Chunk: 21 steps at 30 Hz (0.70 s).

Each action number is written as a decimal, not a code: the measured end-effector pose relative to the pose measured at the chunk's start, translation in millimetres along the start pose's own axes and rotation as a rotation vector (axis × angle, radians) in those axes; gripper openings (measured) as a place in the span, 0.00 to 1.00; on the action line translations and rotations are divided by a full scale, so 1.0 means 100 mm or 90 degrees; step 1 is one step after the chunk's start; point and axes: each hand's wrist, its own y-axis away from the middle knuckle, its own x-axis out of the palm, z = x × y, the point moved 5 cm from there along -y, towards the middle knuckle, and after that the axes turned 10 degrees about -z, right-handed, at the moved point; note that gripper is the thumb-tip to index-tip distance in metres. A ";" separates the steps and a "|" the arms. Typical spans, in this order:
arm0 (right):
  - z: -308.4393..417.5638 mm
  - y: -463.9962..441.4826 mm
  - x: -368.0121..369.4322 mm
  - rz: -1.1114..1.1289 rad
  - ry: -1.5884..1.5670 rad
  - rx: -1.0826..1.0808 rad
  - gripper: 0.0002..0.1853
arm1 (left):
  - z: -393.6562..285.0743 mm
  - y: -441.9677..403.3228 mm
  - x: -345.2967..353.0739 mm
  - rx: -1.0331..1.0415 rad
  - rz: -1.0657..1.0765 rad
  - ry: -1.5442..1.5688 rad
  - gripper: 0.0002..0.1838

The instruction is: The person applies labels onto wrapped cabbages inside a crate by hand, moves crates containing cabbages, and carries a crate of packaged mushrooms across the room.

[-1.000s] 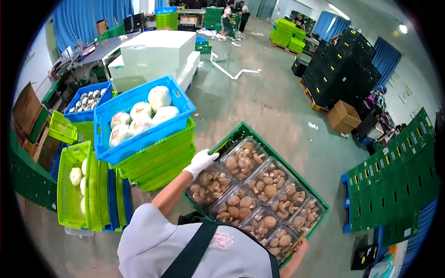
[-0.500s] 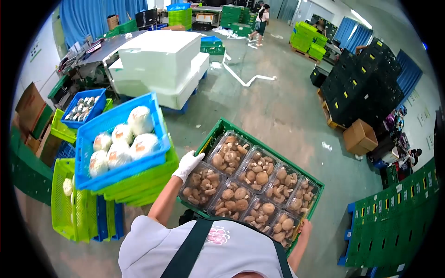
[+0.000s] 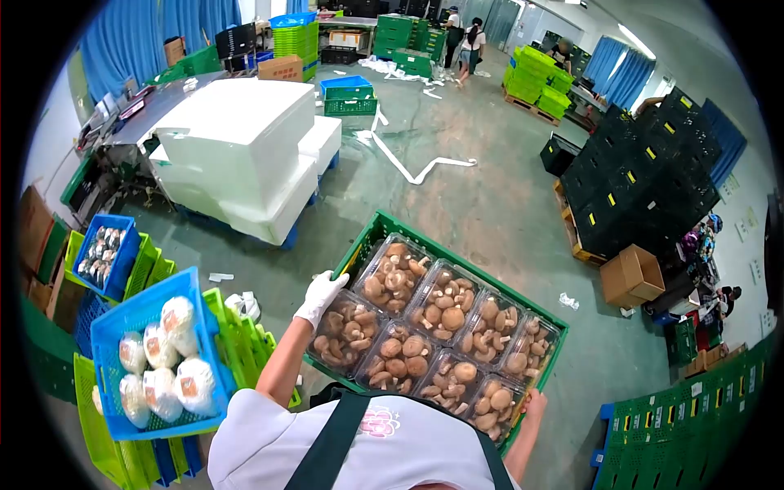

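Note:
A green crate (image 3: 382,222) is held in front of my body, tilted across the view. Inside it lie several clear plastic boxes of brown mushrooms (image 3: 449,302), set in two rows. My left hand (image 3: 321,297), in a white glove, grips the crate's left end. At the right end my bare right hand (image 3: 532,406) is closed on the rim, its fingers partly hidden by the crate. The dark straps of an apron cross my light shirt below.
To the left, a blue crate (image 3: 155,434) of white wrapped bundles rests on lime-green crates (image 3: 233,343). White foam boxes (image 3: 237,131) stand ahead on a pallet. On the right are stacked black crates (image 3: 645,175), a cardboard box (image 3: 633,276) and green crates (image 3: 686,425). White strapping (image 3: 408,171) lies on the floor.
I have moved forward with the crate still in both hands. The blue crate and foam boxes have shifted left and down in view. Two people show at the back.

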 end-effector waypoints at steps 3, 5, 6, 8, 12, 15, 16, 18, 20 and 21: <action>0.29 -0.55 0.60 0.036 -0.005 -0.012 0.08 | -0.10 -0.55 0.24 -0.001 -0.039 -0.002 0.24; 0.58 -0.95 1.11 0.049 -0.008 -0.015 0.08 | -0.25 -0.99 0.36 0.014 -0.070 0.041 0.23; 0.75 -1.14 1.34 0.057 -0.011 -0.016 0.07 | -0.29 -1.17 0.44 -0.003 -0.075 0.045 0.22; 1.11 -1.49 1.81 0.098 0.009 -0.022 0.07 | -0.46 -1.50 0.44 -0.035 -0.105 0.053 0.21; 1.70 -1.96 2.72 0.181 0.049 -0.010 0.07 | -0.68 -2.02 0.38 -0.069 -0.154 0.113 0.18; 2.04 -2.31 3.42 0.216 0.084 -0.031 0.08 | -0.52 -2.62 0.49 -0.078 -0.194 0.161 0.17; 2.09 -2.44 3.69 0.226 0.101 -0.040 0.08 | -0.51 -2.80 0.50 -0.087 -0.206 0.167 0.17; 2.26 -2.65 4.11 0.226 0.116 -0.050 0.08 | -0.56 -3.12 0.55 -0.122 -0.208 0.164 0.17; 2.43 -2.77 4.56 0.266 0.102 -0.064 0.08 | -0.61 -3.53 0.60 -0.148 -0.206 0.146 0.17; 2.51 -2.87 4.76 0.260 0.099 -0.063 0.08 | -0.68 -3.78 0.66 -0.145 -0.201 0.146 0.17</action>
